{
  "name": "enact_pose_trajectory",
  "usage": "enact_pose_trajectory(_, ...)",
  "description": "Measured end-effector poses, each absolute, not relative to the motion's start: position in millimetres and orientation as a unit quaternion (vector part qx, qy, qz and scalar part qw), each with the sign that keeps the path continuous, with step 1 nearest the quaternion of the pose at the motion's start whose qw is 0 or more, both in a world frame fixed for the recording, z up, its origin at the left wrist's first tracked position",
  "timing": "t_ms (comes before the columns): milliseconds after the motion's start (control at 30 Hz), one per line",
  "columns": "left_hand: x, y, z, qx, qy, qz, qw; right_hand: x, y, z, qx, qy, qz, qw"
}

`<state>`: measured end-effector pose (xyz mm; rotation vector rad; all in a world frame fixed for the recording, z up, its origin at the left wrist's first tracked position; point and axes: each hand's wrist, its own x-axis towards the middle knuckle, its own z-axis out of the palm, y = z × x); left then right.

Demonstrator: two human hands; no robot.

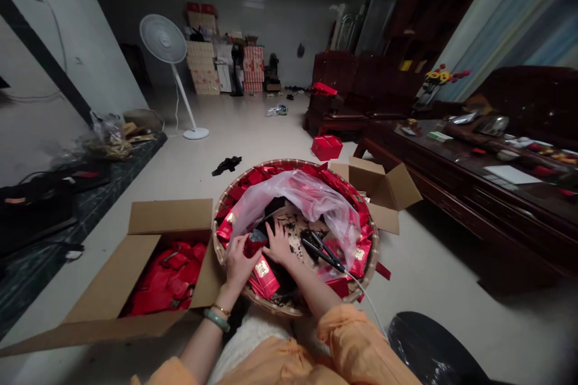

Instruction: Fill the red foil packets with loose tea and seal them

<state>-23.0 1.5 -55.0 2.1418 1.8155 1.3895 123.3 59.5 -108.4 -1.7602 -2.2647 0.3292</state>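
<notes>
My left hand (239,264) is closed around a small red packet (255,245), whose mouth faces up. Beside it, my right hand (279,243) has its fingers stretched out and apart, over dark loose leaves that look like tea, inside a clear plastic bag (295,192). Bag and hands are within a round woven basket (376,252). Several flat red packets (266,277) with gold labels lie below my hands, and more ring the bag. A black corded clamp like a hair straightener (323,252) rests at the right of the leaves.
An open carton (108,277) of red packets stands left of the basket, another open carton (383,189) behind right. A black round stool (433,346) is at lower right. A dark wooden table (433,174) runs along the right; a white fan (163,39) stands farther back.
</notes>
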Motion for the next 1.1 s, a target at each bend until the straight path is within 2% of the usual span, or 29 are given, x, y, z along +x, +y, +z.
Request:
enact_pose_trajectory(233, -22, 4, -54, 0.675, 0.594, 0.438, 0.008, 113, 73, -94, -0.534, -0.834, 0.085, 0.106)
enact_pose_trajectory(533, -23, 5, -46, 0.744, 0.575, 0.335, -0.063, 127, 74, -86, -0.463, -0.881, 0.048, 0.090)
enact_pose_trajectory(700, -27, 7, -43, 0.765, 0.545, 0.333, -0.082, 136, 71, -82, -0.481, -0.867, 0.075, 0.104)
enact_pose_trajectory(867, -36, 8, -31, 0.789, 0.531, 0.304, -0.053, 136, 66, -79, -0.501, -0.851, 0.118, 0.107)
enact_pose_trajectory(1000, -45, 12, -23, 0.804, 0.516, 0.292, -0.043, 137, 64, -82, -0.523, -0.825, 0.157, 0.147)
enact_pose_trajectory(1100, -48, 13, -19, 0.817, 0.501, 0.281, -0.043, 139, 67, -89, -0.534, -0.750, 0.290, 0.261)
